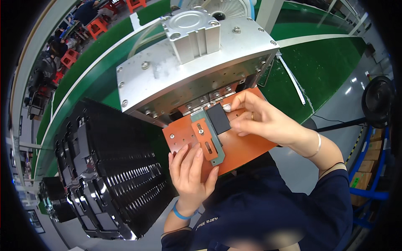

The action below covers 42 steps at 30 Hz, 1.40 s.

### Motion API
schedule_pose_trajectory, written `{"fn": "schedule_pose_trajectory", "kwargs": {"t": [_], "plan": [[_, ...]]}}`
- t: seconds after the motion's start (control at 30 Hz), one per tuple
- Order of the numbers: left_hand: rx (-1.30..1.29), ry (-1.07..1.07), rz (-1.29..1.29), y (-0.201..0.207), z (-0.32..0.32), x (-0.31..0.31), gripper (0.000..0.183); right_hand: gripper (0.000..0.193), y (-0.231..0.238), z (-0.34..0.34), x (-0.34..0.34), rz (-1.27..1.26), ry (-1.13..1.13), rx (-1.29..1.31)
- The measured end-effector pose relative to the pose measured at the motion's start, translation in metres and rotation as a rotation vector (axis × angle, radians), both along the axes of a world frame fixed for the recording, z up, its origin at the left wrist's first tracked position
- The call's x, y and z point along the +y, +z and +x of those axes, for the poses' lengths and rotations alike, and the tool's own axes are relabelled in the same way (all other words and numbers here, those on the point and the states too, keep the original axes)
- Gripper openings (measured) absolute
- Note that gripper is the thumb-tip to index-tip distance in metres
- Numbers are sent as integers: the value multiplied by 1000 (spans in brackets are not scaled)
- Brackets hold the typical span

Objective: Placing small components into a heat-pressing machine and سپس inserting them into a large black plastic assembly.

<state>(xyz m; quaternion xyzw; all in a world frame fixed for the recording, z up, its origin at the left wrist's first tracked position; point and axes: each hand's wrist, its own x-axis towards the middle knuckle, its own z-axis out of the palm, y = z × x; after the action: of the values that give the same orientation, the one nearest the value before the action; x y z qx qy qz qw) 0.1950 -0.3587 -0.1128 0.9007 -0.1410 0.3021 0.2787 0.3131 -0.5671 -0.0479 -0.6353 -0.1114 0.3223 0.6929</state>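
The black block (219,118) points lengthwise toward the orange plate's (247,146) near edge, beside the half-curled right hand (261,120), grip unclear, left hand (189,178) loosely spread, gripping nothing visible.

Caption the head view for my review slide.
Right hand at a black rectangular block, left hand at an orange baseplate, before a silver cylinder-topped press.

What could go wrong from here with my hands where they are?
Your right hand is close to the opening under the metal press, so fingers might get pinched if it moved. That hand, beside the black block, could nudge it out of line with the green bar. The stack of black trays beside your left hand might get bumped by that arm.
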Motion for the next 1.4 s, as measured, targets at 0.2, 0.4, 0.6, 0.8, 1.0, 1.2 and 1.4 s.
{"fn": "schedule_pose_trajectory", "kwargs": {"t": [0.2, 0.4, 0.6, 0.8, 1.0, 1.2, 1.4], "plan": [[13, 61, -12, 20, -12, -3, 46, 22, -11, -2, 13, -88, -37, -261], [61, -61, -581, 54, -36, -7, 36, 21, 28, -69, 24, 5, 107, -659], [-297, 317, -12, 114, -102, 43, 31, 18, 58, -37, 78, 209, 460, -818], [-154, 737, -153, 205, -60, 204, 27, 41, 56, 13, 191, -79, 143, -1777], [459, 726, -233, 159, -15, 298, 29, 38, 44, 18, 237, -292, 222, -2064], [315, 829, 129, 163, -14, 261, 26, 31, 45, 7, 171, -165, 141, -2132], [421, 527, 312, 159, -32, 273, 32, 36, 35, -20, 71, -310, -15, -1997]]}}
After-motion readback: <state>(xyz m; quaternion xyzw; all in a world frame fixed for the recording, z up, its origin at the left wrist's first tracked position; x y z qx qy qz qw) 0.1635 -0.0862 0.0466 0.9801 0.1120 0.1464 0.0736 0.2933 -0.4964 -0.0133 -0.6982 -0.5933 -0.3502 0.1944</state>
